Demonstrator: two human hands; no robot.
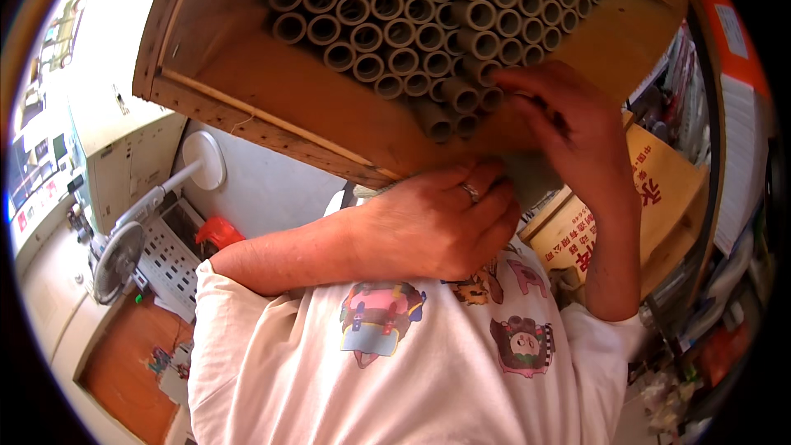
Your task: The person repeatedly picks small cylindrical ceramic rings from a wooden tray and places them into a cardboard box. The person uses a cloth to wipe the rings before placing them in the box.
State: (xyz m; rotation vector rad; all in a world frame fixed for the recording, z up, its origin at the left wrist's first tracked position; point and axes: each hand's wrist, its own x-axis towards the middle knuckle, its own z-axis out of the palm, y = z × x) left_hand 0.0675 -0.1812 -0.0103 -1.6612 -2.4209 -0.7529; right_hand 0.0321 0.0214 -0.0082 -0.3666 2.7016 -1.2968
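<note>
Many short grey tubes (pixel 403 62), open ends facing me, are stacked in a wooden box (pixel 272 105). My right hand (pixel 571 130) is at the lower right of the stack, its fingertips by the rim of a tube (pixel 488 73); whether they grip it is unclear. My left hand (pixel 439 219), a ring on one finger, is curled in front of the box's near edge. A blurred grey-green thing (pixel 534 176) shows beyond its fingers, and a greenish edge shows by its wrist side. The fingertips and whatever they may hold are hidden.
Beside the box on the right stands a cardboard carton (pixel 661 198) with red print, before shelving with bagged items. A white stand fan (pixel 120 259), a perforated white case (pixel 176 259) and a red bag (pixel 219 233) are on the left.
</note>
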